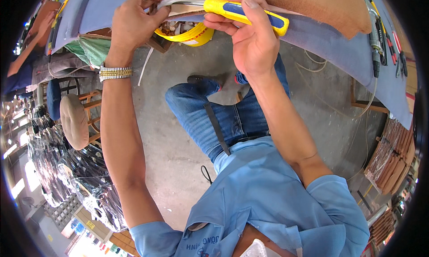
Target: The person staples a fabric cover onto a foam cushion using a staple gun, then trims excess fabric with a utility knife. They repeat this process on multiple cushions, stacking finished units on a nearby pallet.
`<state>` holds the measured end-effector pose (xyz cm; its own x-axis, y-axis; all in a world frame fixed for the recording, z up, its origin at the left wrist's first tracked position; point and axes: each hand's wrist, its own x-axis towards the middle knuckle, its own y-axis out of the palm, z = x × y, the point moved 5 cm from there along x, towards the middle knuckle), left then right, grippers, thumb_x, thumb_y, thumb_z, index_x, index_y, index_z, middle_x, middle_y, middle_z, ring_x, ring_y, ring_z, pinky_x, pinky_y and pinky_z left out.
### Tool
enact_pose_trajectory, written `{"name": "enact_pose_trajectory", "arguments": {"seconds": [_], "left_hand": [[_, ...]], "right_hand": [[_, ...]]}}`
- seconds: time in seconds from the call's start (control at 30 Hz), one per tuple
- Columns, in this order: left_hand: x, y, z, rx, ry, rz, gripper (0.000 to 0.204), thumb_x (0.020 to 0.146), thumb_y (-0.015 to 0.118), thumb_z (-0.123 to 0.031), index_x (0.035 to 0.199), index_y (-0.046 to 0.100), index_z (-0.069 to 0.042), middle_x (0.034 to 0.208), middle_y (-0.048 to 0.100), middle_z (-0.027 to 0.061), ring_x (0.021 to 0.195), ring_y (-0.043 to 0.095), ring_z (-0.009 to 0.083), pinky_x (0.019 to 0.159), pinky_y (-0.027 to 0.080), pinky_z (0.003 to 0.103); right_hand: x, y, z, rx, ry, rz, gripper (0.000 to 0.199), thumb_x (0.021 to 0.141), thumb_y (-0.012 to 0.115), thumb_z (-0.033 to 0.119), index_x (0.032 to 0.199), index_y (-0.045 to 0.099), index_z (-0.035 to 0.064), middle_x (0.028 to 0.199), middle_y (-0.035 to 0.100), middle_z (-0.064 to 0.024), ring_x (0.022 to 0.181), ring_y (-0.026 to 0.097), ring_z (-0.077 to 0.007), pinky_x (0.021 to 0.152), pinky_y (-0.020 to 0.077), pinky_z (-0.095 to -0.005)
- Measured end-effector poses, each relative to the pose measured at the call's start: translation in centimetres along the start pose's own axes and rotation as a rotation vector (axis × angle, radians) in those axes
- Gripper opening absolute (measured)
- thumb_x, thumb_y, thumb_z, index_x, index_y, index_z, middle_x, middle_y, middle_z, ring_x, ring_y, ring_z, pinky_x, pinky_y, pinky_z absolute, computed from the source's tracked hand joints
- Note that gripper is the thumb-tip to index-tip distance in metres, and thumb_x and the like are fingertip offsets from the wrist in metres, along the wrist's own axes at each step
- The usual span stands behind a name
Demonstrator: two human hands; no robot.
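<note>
A screwdriver [232, 10] with a yellow and blue handle and a metal shank lies across my right hand [257, 45]. The right thumb presses over its handle, and the fingers curl beneath it. My left hand [134, 20] pinches close to the shank's far end, where a pale, shiny bent piece [169, 3] shows; what exactly the fingertips grip is hidden. Both hands are at the edge of a brown fabric-covered panel [313, 7], which has a pale strip along its underside. The panel rests on a blue cloth-covered table [308, 36].
Below the table edge hangs or stands a yellow bucket [192, 37] with small scraps inside. Pens and an air tool [374, 42] lie at the right, its hose drooping to the floor. Stools [73, 121] and plastic-wrapped goods [76, 167] stand left; stacked brown panels [393, 154] stand right.
</note>
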<state>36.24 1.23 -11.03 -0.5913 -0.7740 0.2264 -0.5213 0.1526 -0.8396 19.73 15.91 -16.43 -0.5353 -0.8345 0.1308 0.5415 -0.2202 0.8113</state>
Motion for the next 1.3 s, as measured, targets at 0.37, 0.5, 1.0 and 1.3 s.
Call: {"name": "enact_pose_trajectory", "arguments": {"seconds": [0.37, 0.5, 1.0, 1.3], "left_hand": [[0.5, 0.1, 1.3, -0.342, -0.058, 0.073, 0.024, 0.089, 0.075, -0.008, 0.108, 0.066, 0.004, 0.115, 0.075, 0.0137, 0.107, 0.070, 0.0161, 0.086, 0.058, 0.030], [0.1, -1.2, -0.5, -0.329, -0.111, 0.075, 0.019, 0.085, 0.075, -0.003, 0.100, 0.066, 0.004, 0.109, 0.075, 0.0134, 0.107, 0.070, 0.0194, 0.091, 0.056, 0.033], [0.8, -1.7, 0.2, -0.075, 0.009, 0.136, 0.032, 0.075, 0.080, -0.024, 0.097, 0.072, -0.002, 0.088, 0.075, 0.0164, 0.080, 0.071, 0.0287, 0.076, 0.055, 0.040], [1.3, -1.1, 0.1, 0.066, 0.032, 0.049, 0.031, 0.074, 0.078, -0.026, 0.094, 0.073, -0.002, 0.089, 0.074, 0.0212, 0.084, 0.071, 0.0381, 0.077, 0.056, 0.046]], "right_hand": [[-0.5, 0.7, 3.4, -0.476, -0.056, 0.199, 0.017, 0.098, 0.067, 0.012, 0.105, 0.069, -0.0026, 0.102, 0.073, -0.0125, 0.087, 0.072, -0.0181, 0.080, 0.0605, -0.0304], [-1.1, 1.8, 4.9, -0.556, -0.239, 0.319, 0.015, 0.097, 0.066, 0.009, 0.105, 0.071, -0.0027, 0.103, 0.073, -0.0118, 0.086, 0.072, -0.0138, 0.076, 0.0608, -0.0274], [-0.9, 2.7, 4.1, -0.862, -0.341, 0.594, 0.026, 0.096, 0.060, 0.011, 0.112, 0.064, -0.0096, 0.118, 0.068, -0.0282, 0.088, 0.075, -0.0336, 0.078, 0.0653, -0.0426], [1.1, 4.3, 3.8, -0.784, -0.293, 0.593, 0.014, 0.094, 0.066, -0.001, 0.106, 0.070, -0.0064, 0.115, 0.068, -0.0202, 0.097, 0.072, -0.0236, 0.079, 0.0663, -0.0351]]}}
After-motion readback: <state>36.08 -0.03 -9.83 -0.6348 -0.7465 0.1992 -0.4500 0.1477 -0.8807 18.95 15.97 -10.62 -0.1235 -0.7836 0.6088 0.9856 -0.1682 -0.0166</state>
